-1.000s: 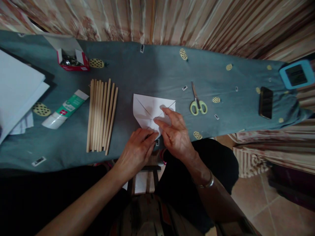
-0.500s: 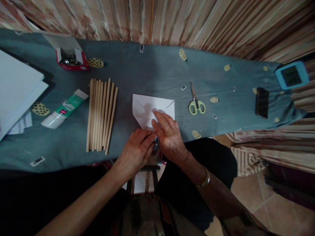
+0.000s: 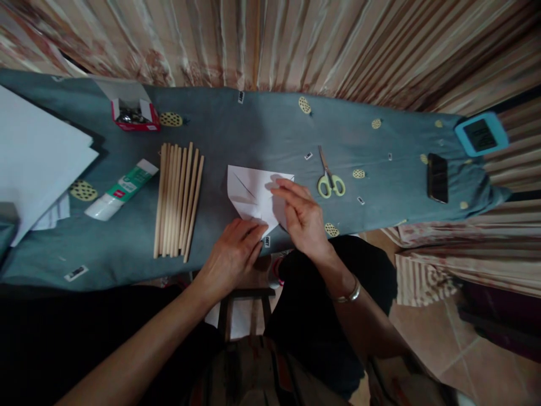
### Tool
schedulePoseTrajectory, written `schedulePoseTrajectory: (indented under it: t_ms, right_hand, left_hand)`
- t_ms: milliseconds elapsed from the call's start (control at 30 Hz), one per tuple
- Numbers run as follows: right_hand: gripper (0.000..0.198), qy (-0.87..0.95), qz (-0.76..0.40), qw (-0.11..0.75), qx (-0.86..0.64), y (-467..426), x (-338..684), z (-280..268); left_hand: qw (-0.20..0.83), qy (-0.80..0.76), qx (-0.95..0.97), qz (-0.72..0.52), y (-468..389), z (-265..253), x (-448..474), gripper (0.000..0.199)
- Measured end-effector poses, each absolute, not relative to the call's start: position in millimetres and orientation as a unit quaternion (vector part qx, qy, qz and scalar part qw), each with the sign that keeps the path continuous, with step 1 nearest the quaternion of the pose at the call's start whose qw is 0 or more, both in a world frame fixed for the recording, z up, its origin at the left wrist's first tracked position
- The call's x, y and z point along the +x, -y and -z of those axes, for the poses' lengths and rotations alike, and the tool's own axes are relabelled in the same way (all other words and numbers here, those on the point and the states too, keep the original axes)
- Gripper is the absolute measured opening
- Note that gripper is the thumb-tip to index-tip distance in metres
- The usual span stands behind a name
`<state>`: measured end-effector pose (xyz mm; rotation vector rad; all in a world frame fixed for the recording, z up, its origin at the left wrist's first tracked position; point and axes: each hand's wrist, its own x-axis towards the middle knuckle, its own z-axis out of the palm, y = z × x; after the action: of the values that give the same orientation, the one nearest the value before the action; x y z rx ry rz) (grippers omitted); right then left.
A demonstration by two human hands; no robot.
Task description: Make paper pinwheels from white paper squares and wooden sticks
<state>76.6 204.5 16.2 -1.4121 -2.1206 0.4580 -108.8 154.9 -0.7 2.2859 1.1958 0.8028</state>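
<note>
White folded paper sheet lies left of the green-handled metal scissors, the left hand pinching its edge, seemingly for anchoring, the right hand spread over it, perhaps keeping it flat!

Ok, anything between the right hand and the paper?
Nothing visible: the right hand is directly over the paper, though contact is hard to tell. The left hand covers its near corner; the scissors lie apart, rightward.
</note>
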Motion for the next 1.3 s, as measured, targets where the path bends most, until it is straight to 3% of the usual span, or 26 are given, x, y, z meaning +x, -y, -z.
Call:
schedulePoseTrajectory:
  t_ms: [200,333,567,767,867,1067,1300]
  right_hand:
    - [0.045,0.776,-0.102,0.186,-0.594,-238,81,-10]
    - [0.041,0.785,-0.092,0.195,-0.581,-245,87,-14]
    - [0.028,0.719,-0.214,0.194,-0.633,-243,102,-30]
    - [0.018,0.608,-0.402,0.298,-0.617,-238,115,-26]
    - [0.020,0.574,-0.446,0.305,-0.616,-233,119,-26]
    - [0.023,0.529,-0.465,0.331,-0.628,-225,121,-29]
    - [0.019,0.478,-0.383,0.410,-0.676,-231,129,-18]
  left_hand:
    - [0.214,-0.421,0.833,-0.289,-156,4,-110,0.028]
    - [0.207,-0.421,0.838,-0.278,-156,0,-113,0.028]
    - [0.168,-0.419,0.849,-0.275,-167,-15,-134,0.027]
    - [0.128,-0.438,0.838,-0.298,-180,-18,-149,0.027]
    - [0.110,-0.442,0.837,-0.304,-184,-21,-152,0.026]
    - [0.135,-0.434,0.839,-0.300,-174,-26,-144,0.038]
    - [0.111,-0.456,0.825,-0.316,-167,-25,-139,0.039]
